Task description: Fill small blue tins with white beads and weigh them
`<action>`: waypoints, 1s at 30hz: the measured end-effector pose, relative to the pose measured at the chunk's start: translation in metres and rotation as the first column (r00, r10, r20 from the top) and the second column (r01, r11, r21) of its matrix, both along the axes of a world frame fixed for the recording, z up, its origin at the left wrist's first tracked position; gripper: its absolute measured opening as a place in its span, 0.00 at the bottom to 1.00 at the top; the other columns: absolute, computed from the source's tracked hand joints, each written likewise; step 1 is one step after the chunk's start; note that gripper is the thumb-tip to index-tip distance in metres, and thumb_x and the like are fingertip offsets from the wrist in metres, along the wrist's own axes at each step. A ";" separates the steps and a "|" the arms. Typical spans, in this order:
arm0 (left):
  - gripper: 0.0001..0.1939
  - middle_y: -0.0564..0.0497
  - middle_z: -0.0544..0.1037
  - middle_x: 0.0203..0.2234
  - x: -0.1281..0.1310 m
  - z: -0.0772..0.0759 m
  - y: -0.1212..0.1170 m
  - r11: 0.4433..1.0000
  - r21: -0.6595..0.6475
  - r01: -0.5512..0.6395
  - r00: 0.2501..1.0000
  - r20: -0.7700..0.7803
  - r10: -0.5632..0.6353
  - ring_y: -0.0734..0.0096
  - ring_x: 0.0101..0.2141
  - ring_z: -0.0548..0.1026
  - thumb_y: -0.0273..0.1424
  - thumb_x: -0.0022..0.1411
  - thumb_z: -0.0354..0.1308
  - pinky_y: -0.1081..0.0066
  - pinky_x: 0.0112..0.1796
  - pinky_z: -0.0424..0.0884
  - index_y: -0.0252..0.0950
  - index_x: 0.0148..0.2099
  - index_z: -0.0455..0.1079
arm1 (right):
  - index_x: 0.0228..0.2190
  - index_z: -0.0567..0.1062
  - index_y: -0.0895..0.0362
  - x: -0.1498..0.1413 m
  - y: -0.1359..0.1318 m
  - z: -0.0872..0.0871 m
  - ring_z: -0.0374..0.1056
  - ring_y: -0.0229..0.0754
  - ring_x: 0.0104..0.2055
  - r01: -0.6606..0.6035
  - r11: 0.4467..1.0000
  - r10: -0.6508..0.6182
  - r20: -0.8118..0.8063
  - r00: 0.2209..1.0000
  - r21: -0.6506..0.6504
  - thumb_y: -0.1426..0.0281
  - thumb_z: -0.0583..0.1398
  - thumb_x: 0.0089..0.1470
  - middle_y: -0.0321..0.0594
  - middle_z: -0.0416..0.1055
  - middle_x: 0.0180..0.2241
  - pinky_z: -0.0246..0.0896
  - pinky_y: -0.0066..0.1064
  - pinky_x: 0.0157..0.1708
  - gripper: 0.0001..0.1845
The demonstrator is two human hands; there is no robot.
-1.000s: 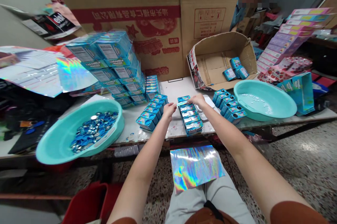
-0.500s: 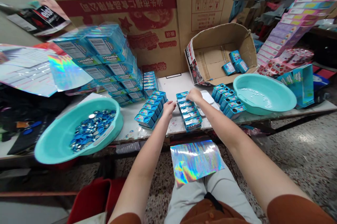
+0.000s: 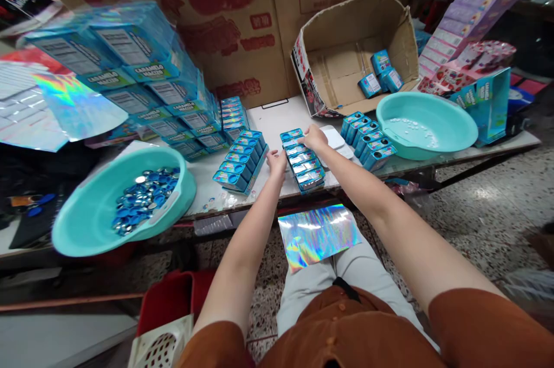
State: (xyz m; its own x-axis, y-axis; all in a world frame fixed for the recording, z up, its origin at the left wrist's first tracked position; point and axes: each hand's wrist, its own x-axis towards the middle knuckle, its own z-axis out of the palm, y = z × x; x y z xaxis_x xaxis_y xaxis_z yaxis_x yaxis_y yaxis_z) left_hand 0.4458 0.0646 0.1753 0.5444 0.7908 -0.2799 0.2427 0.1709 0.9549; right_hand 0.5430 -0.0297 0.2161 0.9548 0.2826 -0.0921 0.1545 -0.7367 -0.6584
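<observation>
My right hand [image 3: 314, 138] rests on the far end of a row of small blue tins [image 3: 299, 166], its fingers over the top ones. My left hand [image 3: 277, 163] sits just left of that row, beside the tins, with its fingers bunched. Whether either hand pinches something thin is hidden. Another row of blue tins [image 3: 240, 161] stands to the left, and a third [image 3: 367, 140] to the right. A holographic foil sheet [image 3: 318, 235] lies across my lap below the table edge.
A teal basin [image 3: 82, 235] of shiny blue caps sits at left, another teal basin [image 3: 426, 146] at right. Stacked Caramelo boxes [image 3: 130, 68] rise at back left, beside an open cardboard box [image 3: 350, 51]. A red bin [image 3: 168, 293] stands by my knee.
The view has tilted, so everything sits higher in the frame and more of my lap shows. My right hand has moved slightly farther along the row, away from my left hand.
</observation>
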 end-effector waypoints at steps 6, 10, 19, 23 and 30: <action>0.08 0.45 0.69 0.39 -0.122 -0.019 -0.051 0.786 0.617 0.049 0.973 0.148 -0.177 0.64 0.44 0.67 0.34 0.59 0.56 0.66 0.50 0.61 0.38 0.41 0.65 | 0.36 0.68 0.55 -0.073 -0.091 -0.007 0.64 0.38 0.36 -0.144 0.903 -0.032 0.398 0.917 0.406 0.60 0.53 0.59 0.37 0.68 0.33 0.57 0.29 0.41 0.12; 0.18 0.40 0.71 0.48 -0.195 -0.070 -0.096 0.581 0.576 0.575 0.795 -0.225 -0.564 0.53 0.55 0.64 0.40 0.56 0.59 0.58 0.57 0.55 0.39 0.48 0.68 | 0.29 0.70 0.55 -0.135 -0.187 -0.053 0.64 0.41 0.34 0.004 0.963 -0.095 0.325 0.941 0.269 0.59 0.51 0.59 0.40 0.69 0.29 0.57 0.31 0.41 0.15; 0.47 0.42 0.41 0.68 -0.242 -0.114 -0.145 0.140 0.491 0.860 0.487 -0.705 -0.515 0.49 0.66 0.37 0.54 0.54 0.54 0.47 0.61 0.42 0.38 0.68 0.42 | 0.39 0.76 0.58 -0.171 -0.232 -0.137 0.69 0.45 0.42 0.099 0.994 -0.103 -0.123 0.987 -0.041 0.54 0.51 0.58 0.47 0.75 0.39 0.58 0.29 0.40 0.24; 0.50 0.42 0.41 0.68 -0.270 -0.111 -0.160 0.066 0.475 0.877 0.447 -0.760 -0.472 0.48 0.66 0.37 0.53 0.51 0.58 0.46 0.61 0.44 0.38 0.68 0.44 | 0.31 0.78 0.60 -0.156 -0.216 -0.147 0.71 0.46 0.36 0.053 0.995 -0.074 -0.276 0.958 -0.084 0.52 0.56 0.53 0.48 0.76 0.31 0.58 0.28 0.33 0.24; 0.42 0.43 0.50 0.66 -0.301 -0.098 -0.170 0.016 0.418 0.908 0.362 -0.766 -0.530 0.47 0.65 0.46 0.53 0.55 0.55 0.45 0.60 0.48 0.39 0.66 0.51 | 0.31 0.77 0.61 -0.163 -0.204 -0.162 0.70 0.40 0.29 0.196 0.932 -0.050 -0.427 0.903 0.305 0.67 0.66 0.37 0.43 0.76 0.29 0.60 0.26 0.28 0.16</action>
State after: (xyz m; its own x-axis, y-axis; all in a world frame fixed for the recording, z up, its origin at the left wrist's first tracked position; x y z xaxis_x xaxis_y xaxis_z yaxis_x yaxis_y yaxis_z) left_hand 0.1448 -0.1053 0.0769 0.9741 -0.0389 -0.2229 0.0430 -0.9354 0.3511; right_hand 0.3803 -0.2339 0.0544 0.8824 0.2487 -0.3994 -0.2564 -0.4576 -0.8514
